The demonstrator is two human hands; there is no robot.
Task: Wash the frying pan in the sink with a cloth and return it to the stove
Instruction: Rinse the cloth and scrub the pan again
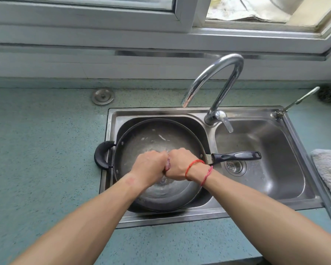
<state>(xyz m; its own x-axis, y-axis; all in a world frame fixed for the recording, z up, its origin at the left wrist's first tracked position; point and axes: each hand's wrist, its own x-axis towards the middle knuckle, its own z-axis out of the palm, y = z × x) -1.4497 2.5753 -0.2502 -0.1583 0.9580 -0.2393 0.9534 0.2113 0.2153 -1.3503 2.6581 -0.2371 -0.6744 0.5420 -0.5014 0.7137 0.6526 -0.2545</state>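
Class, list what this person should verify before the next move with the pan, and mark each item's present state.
1. The frying pan sits in the left basin of the sink: ok.
2. The cloth is gripped between the left hand and the right hand: ok.
3. The faucet shows no running stream: ok.
4. Pan floor clean: pale bits remain, not ok.
5. The long handle is free to grasp: ok.
6. The stove is ready: out of view, cannot tell.

Speckled teal countertop (46, 150) beneath a white-framed, daylit window (185, 16)
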